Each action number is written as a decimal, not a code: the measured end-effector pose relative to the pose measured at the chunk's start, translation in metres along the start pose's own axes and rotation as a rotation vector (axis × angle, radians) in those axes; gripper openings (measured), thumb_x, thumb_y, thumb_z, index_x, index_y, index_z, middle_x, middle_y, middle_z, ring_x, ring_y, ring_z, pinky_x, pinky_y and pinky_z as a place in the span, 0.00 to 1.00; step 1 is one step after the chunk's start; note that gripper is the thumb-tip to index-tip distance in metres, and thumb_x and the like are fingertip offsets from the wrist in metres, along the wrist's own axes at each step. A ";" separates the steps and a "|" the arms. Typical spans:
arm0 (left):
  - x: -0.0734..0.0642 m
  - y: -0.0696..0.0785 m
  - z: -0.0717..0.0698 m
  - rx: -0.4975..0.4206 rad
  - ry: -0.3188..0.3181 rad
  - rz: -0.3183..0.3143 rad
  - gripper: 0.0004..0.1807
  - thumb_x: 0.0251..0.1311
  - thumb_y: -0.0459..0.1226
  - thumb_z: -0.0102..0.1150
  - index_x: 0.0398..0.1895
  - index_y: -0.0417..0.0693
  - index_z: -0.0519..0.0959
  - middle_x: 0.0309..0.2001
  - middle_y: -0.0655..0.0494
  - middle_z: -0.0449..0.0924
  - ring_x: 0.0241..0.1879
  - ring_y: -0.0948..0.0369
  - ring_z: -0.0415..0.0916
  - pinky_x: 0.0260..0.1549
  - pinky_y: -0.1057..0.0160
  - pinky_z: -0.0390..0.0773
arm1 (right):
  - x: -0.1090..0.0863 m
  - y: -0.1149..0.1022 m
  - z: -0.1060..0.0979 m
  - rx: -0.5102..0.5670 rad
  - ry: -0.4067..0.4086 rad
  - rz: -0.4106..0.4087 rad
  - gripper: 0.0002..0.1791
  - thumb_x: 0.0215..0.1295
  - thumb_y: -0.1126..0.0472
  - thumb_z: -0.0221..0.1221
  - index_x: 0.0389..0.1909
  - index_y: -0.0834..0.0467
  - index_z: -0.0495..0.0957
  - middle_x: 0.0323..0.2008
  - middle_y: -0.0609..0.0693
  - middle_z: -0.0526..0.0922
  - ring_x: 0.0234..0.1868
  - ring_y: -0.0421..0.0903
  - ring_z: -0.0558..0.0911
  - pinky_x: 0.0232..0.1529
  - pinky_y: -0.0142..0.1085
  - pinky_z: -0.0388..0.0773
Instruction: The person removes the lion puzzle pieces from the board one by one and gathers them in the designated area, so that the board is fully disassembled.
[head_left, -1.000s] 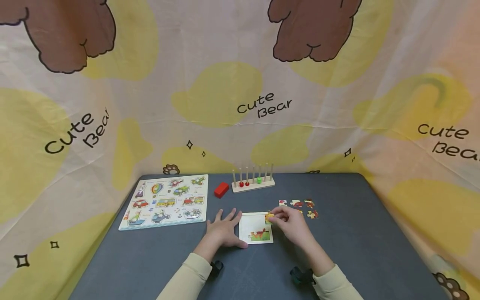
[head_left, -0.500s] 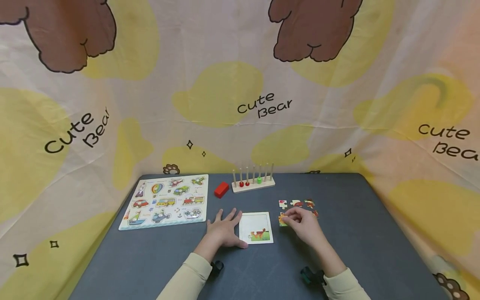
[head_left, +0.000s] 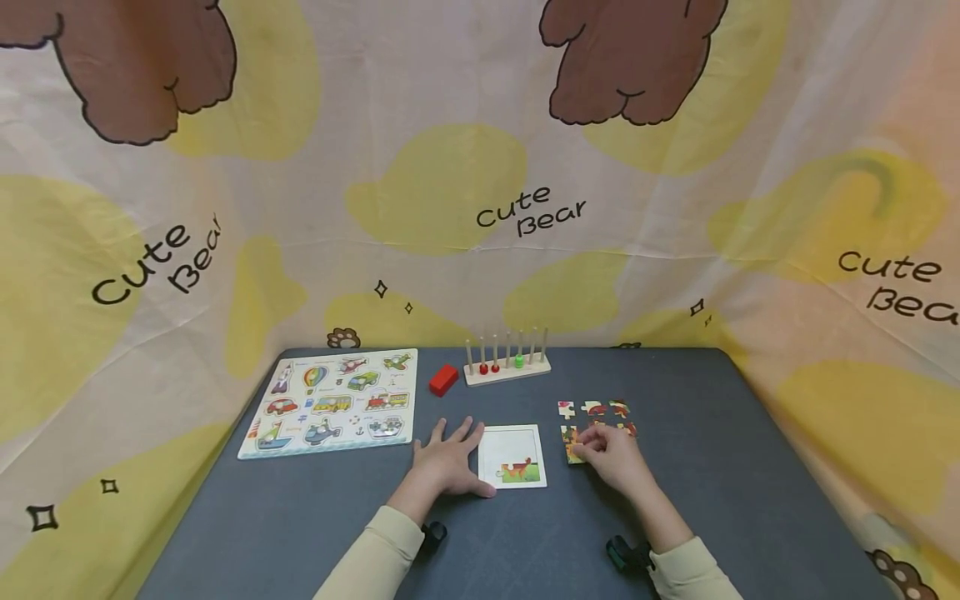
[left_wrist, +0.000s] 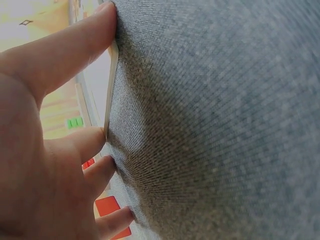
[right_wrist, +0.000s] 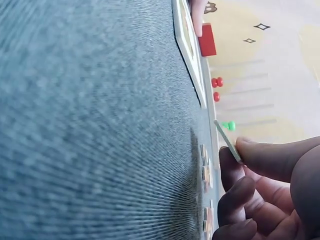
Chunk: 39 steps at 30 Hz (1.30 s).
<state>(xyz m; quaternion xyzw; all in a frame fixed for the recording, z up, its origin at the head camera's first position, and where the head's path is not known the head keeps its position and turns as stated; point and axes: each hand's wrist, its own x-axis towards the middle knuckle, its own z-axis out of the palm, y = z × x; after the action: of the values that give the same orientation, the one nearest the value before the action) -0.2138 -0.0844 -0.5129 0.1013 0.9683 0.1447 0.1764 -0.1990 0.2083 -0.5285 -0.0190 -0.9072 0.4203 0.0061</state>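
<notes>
My right hand (head_left: 617,458) pinches a jigsaw piece (right_wrist: 228,142) between thumb and fingertips, tilted and raised off the table in the right wrist view. It hangs beside several loose jigsaw pieces (head_left: 566,409), some hidden behind the fingers. To the left lies a white puzzle tray (head_left: 501,442), with joined pieces (head_left: 521,472) showing an orange animal on green at its lower right. My left hand (head_left: 444,465) is spread along the tray's left side, thumb at the near corner and index finger at the edge; in the left wrist view the fingertips (left_wrist: 111,162) reach the grey tabletop.
A large white picture board (head_left: 330,404) with vehicle shapes lies at the back left. Next to it are a red block (head_left: 443,380) and a wooden peg stand (head_left: 507,372) carrying red and green beads. A patterned cloth (head_left: 480,275) hangs behind the table (head_left: 720,467).
My right hand has carried the pinched jigsaw piece from over the tray's upper right corner rightward to the loose pieces, then slightly nearer. My left hand has stayed in place.
</notes>
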 end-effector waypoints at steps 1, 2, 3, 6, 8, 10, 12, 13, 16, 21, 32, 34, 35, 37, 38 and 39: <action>0.000 0.000 0.000 0.000 0.000 0.000 0.60 0.42 0.64 0.75 0.80 0.64 0.58 0.81 0.58 0.52 0.79 0.39 0.40 0.66 0.22 0.47 | 0.000 0.001 0.001 -0.003 -0.003 -0.002 0.07 0.62 0.60 0.70 0.33 0.59 0.82 0.24 0.46 0.82 0.25 0.41 0.75 0.27 0.35 0.71; 0.000 0.000 0.000 -0.001 0.000 -0.001 0.60 0.42 0.64 0.75 0.80 0.64 0.58 0.81 0.58 0.52 0.79 0.39 0.40 0.66 0.22 0.47 | 0.000 0.001 0.001 -0.013 -0.008 0.000 0.07 0.61 0.60 0.70 0.32 0.58 0.82 0.23 0.46 0.82 0.25 0.41 0.75 0.28 0.35 0.71; 0.000 0.000 0.000 -0.003 0.002 0.001 0.59 0.42 0.63 0.75 0.79 0.63 0.58 0.81 0.58 0.52 0.79 0.39 0.40 0.66 0.22 0.47 | -0.001 0.002 0.002 -0.024 -0.015 -0.002 0.06 0.61 0.61 0.70 0.32 0.58 0.82 0.23 0.46 0.82 0.25 0.41 0.75 0.28 0.35 0.71; 0.000 -0.001 0.001 -0.006 0.003 -0.002 0.59 0.41 0.64 0.75 0.79 0.64 0.58 0.81 0.58 0.52 0.80 0.40 0.40 0.66 0.22 0.46 | -0.001 0.003 0.005 -0.057 -0.026 -0.012 0.06 0.60 0.62 0.70 0.30 0.57 0.82 0.22 0.45 0.81 0.24 0.40 0.75 0.28 0.35 0.70; 0.000 -0.001 0.001 -0.008 0.005 -0.001 0.59 0.41 0.64 0.75 0.79 0.63 0.59 0.81 0.58 0.52 0.79 0.39 0.40 0.66 0.22 0.47 | -0.001 0.004 0.006 -0.082 -0.024 -0.023 0.06 0.60 0.62 0.70 0.29 0.57 0.81 0.22 0.44 0.81 0.24 0.40 0.75 0.28 0.36 0.70; 0.000 -0.001 0.001 -0.008 0.005 -0.001 0.60 0.41 0.64 0.75 0.79 0.64 0.59 0.81 0.58 0.52 0.79 0.39 0.40 0.66 0.22 0.47 | -0.001 0.004 0.008 -0.094 -0.017 -0.027 0.06 0.59 0.63 0.70 0.29 0.58 0.81 0.22 0.45 0.80 0.24 0.41 0.74 0.28 0.36 0.70; 0.000 -0.001 0.001 -0.006 0.006 0.001 0.60 0.41 0.64 0.75 0.79 0.63 0.59 0.81 0.58 0.52 0.79 0.39 0.40 0.66 0.22 0.47 | 0.000 0.005 0.009 -0.107 -0.012 -0.021 0.07 0.59 0.63 0.70 0.29 0.57 0.81 0.22 0.45 0.79 0.24 0.41 0.74 0.28 0.36 0.70; 0.000 0.000 0.001 -0.006 0.005 0.001 0.60 0.41 0.64 0.75 0.79 0.63 0.59 0.81 0.58 0.52 0.79 0.39 0.40 0.66 0.22 0.47 | 0.000 0.006 0.009 -0.112 -0.010 -0.020 0.07 0.59 0.62 0.70 0.29 0.57 0.81 0.22 0.45 0.79 0.24 0.41 0.74 0.29 0.36 0.70; 0.000 0.000 0.001 -0.004 0.003 0.000 0.60 0.41 0.64 0.75 0.79 0.64 0.59 0.81 0.58 0.52 0.79 0.39 0.40 0.66 0.22 0.47 | 0.001 0.006 0.010 -0.117 -0.013 -0.017 0.07 0.59 0.63 0.70 0.30 0.58 0.81 0.22 0.46 0.78 0.24 0.41 0.74 0.29 0.36 0.70; 0.000 0.000 0.000 -0.007 0.001 -0.002 0.60 0.41 0.64 0.75 0.79 0.63 0.59 0.81 0.58 0.52 0.79 0.39 0.40 0.66 0.22 0.46 | 0.001 0.006 0.010 -0.118 -0.016 -0.025 0.07 0.59 0.63 0.70 0.32 0.58 0.80 0.22 0.46 0.78 0.25 0.41 0.74 0.30 0.36 0.70; -0.001 0.000 0.000 -0.007 -0.004 -0.004 0.60 0.41 0.64 0.75 0.79 0.63 0.58 0.81 0.58 0.52 0.80 0.40 0.40 0.66 0.22 0.47 | 0.003 -0.009 0.001 -0.078 0.017 -0.076 0.08 0.61 0.60 0.71 0.36 0.58 0.82 0.27 0.46 0.80 0.27 0.42 0.74 0.29 0.34 0.71; 0.000 0.000 0.000 -0.003 -0.004 -0.002 0.60 0.41 0.64 0.75 0.79 0.64 0.58 0.81 0.58 0.52 0.80 0.40 0.40 0.66 0.22 0.47 | 0.003 -0.014 0.000 -0.075 0.019 -0.081 0.09 0.61 0.60 0.70 0.38 0.58 0.82 0.27 0.46 0.80 0.28 0.42 0.73 0.29 0.34 0.70; 0.000 0.000 0.000 -0.003 -0.004 -0.002 0.60 0.41 0.64 0.75 0.79 0.64 0.59 0.81 0.58 0.52 0.80 0.40 0.40 0.66 0.22 0.47 | 0.003 -0.016 -0.001 -0.071 0.017 -0.078 0.09 0.61 0.60 0.70 0.38 0.57 0.82 0.27 0.46 0.80 0.28 0.42 0.73 0.29 0.34 0.70; 0.001 0.000 0.000 -0.001 -0.003 0.000 0.60 0.41 0.65 0.75 0.79 0.63 0.59 0.81 0.58 0.52 0.79 0.39 0.40 0.66 0.22 0.47 | 0.002 -0.022 -0.001 -0.058 0.012 -0.068 0.09 0.62 0.59 0.70 0.39 0.57 0.82 0.27 0.47 0.79 0.28 0.43 0.73 0.28 0.33 0.70; 0.001 0.000 0.001 0.000 -0.003 0.000 0.60 0.41 0.65 0.75 0.79 0.64 0.58 0.81 0.58 0.52 0.79 0.39 0.40 0.66 0.22 0.47 | 0.001 -0.024 -0.001 -0.049 0.010 -0.064 0.09 0.62 0.59 0.70 0.39 0.57 0.82 0.28 0.47 0.79 0.28 0.43 0.73 0.28 0.33 0.70; 0.001 0.000 0.001 -0.001 -0.001 0.001 0.60 0.41 0.65 0.75 0.79 0.63 0.59 0.81 0.58 0.52 0.79 0.39 0.40 0.66 0.22 0.47 | 0.001 -0.027 -0.001 -0.041 0.007 -0.061 0.09 0.62 0.59 0.70 0.40 0.57 0.83 0.28 0.47 0.79 0.28 0.43 0.73 0.28 0.33 0.71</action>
<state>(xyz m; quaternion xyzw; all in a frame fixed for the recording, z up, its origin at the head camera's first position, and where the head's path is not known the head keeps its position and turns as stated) -0.2144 -0.0842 -0.5139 0.1017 0.9682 0.1452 0.1767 -0.2005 0.1916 -0.5076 0.0073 -0.9157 0.4013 0.0216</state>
